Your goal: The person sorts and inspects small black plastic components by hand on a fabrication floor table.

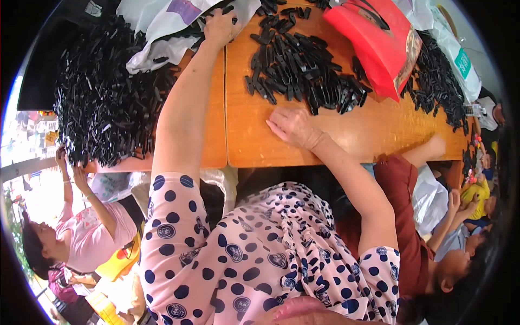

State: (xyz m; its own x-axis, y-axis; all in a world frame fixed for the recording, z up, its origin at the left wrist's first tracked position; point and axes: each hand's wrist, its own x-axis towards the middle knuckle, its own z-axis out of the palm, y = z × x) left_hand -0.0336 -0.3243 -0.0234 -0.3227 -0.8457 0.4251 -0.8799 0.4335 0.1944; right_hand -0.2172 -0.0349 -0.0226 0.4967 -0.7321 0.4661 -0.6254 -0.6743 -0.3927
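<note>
My left hand [219,28] reaches to the far side of the table, at the edge of a white plastic bag [157,47]. Its fingers are closed on small black plastic pieces [228,10]; how many is hard to see. Closer to me, my right hand [292,128] rests on the wooden tabletop with its fingers curled in, and whatever may be inside them is hidden. Just beyond it lies a loose heap of slim black plastic pieces [295,65].
A large mound of similar black pieces [108,97] covers the table's left end. A red bag [376,46] stands at the far right, with another black pile [440,81] beside it. People sit on both sides. A seam [225,119] divides the tabletop [249,143].
</note>
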